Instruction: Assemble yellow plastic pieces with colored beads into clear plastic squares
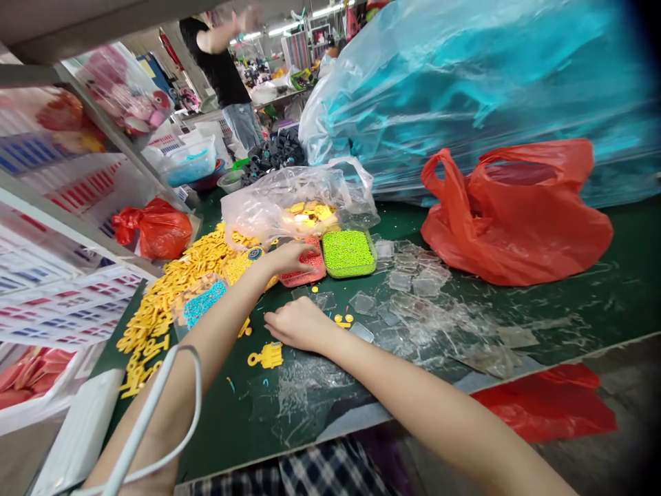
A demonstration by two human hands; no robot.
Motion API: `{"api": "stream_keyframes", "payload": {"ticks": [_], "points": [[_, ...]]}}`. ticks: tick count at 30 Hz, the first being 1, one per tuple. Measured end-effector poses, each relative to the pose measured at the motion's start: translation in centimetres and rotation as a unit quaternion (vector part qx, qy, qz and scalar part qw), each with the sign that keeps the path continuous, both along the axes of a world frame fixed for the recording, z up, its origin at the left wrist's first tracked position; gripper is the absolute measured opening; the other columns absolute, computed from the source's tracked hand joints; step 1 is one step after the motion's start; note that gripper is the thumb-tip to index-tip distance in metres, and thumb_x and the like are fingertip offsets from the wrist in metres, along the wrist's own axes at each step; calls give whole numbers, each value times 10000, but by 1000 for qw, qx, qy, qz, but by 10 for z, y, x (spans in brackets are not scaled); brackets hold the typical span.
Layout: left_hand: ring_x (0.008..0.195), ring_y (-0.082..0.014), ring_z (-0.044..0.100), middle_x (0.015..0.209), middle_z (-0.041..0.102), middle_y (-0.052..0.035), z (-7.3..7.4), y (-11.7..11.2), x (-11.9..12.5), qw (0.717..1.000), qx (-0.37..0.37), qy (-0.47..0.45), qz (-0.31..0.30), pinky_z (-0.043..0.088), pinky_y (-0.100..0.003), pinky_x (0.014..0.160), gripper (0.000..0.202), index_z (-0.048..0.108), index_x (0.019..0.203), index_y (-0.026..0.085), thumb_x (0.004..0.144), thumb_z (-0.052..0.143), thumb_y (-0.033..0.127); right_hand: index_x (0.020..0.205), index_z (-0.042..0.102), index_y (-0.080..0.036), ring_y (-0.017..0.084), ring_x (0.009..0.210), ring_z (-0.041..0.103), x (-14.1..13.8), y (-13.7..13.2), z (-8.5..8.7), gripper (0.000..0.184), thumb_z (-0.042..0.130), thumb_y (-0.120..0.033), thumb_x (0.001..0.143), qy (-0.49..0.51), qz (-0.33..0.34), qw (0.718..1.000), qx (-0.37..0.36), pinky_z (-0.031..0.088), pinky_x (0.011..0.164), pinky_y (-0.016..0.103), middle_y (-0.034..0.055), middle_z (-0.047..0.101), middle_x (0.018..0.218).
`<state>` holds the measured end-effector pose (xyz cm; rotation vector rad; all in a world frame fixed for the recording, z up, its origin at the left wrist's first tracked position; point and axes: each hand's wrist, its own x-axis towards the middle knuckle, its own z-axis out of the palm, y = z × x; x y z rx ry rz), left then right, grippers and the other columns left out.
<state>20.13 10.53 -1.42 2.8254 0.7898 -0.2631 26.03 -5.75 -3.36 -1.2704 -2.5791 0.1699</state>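
Green table (593, 296): 3 bead trays; left hand (289, 257) dips curled fingers into pink tray (307, 270), right hand (297, 324) fisted.

The left hand (289, 256) was stretched forward, its fingers laid on the tray of red beads (306, 267), which sat touching the tray of green beads (348, 253). The right hand (297, 324) was rested knuckles up on the green counter (593, 289), just beside a few yellow pieces (341, 319) and small clear plastic lids (413, 289). A heap of yellow letters (170, 289) was spread to the left, with a tray of blue beads (204, 303) set against it. A red bag (516, 213) was seen well apart on the right.
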Motion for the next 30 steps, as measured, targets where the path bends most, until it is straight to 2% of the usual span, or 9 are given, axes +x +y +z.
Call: {"api": "stream_keyframes", "payload": {"ticks": [11, 13, 16, 18, 20, 22, 24, 26, 30], "points": [[672, -146, 554, 736, 657, -30, -5, -5, 3, 998, -41, -51, -9, 376, -244, 634, 132, 679, 722, 144, 804, 656, 246, 964, 649, -145, 200, 768, 675, -1, 1, -3, 266, 414, -270, 971, -2, -9, 1000, -2, 322, 556, 290, 91, 729, 840], [664, -150, 545, 707, 642, -28, -2, -9, 2, 997, -29, -72, 7, 384, -257, 645, 153, 668, 693, 144, 808, 656, 244, 968, 650, -150, 198, 761, 673, -1, 1, -3, 269, 411, -275, 973, -7, -8, 1000, -4, 316, 552, 290, 85, 730, 842], [769, -183, 562, 791, 642, -57, 13, -24, -6, 989, 10, -135, 52, 412, -297, 723, 193, 669, 747, 142, 857, 619, 293, 969, 658, -155, 195, 755, 668, 0, 2, -3, 277, 414, -285, 972, -11, -7, 1000, -7, 312, 556, 290, 84, 731, 840], [850, -191, 569, 861, 638, -64, 26, -44, -17, 967, 38, -235, 93, 428, -314, 788, 206, 668, 788, 152, 885, 591, 317, 950, 670, -156, 191, 745, 662, 1, 3, -3, 280, 423, -288, 965, -10, -4, 1000, -12, 314, 567, 288, 88, 732, 833], [875, -176, 576, 895, 630, -45, 37, -73, -34, 924, 55, -353, 135, 442, -309, 826, 201, 669, 816, 179, 902, 573, 333, 912, 682, -163, 187, 725, 655, 4, 4, -3, 273, 441, -286, 950, -6, 0, 1000, -17, 313, 576, 287, 84, 733, 821], [856, -165, 574, 890, 625, -25, 41, -105, -54, 888, 72, -413, 191, 453, -303, 825, 192, 672, 844, 204, 907, 565, 351, 877, 692, -181, 180, 700, 647, 7, 5, -3, 247, 470, -278, 925, 5, 6, 1000, -27, 307, 575, 286, 65, 733, 805], [830, -167, 572, 855, 613, -16, 33, -135, -77, 865, 78, -429, 248, 466, -299, 794, 197, 674, 840, 216, 903, 565, 368, 864, 701, -203, 172, 685, 641, 9, 6, -2, 211, 505, -278, 894, 16, 16, 999, -49, 302, 569, 282, 40, 730, 785], [816, -172, 578, 835, 608, -18, 16, -159, -98, 864, 50, -409, 290, 475, -303, 776, 205, 683, 850, 218, 905, 554, 369, 901, 704, -215, 179, 693, 644, 11, 5, 0, 184, 564, -327, 856, 19, 28, 996, -77, 306, 563, 277, 28, 726, 769], [824, -184, 582, 827, 595, -29, -26, -185, -127, 875, -10, -372, 311, 476, -320, 779, 221, 710, 881, 224, 903, 552, 378, 1035, 673, -197, 229, 769, 664, 10, 0, 6, 455, 681, -546, 743, -15, 32, 994, -107, 332, 578, 278, 63, 732, 832]]}}
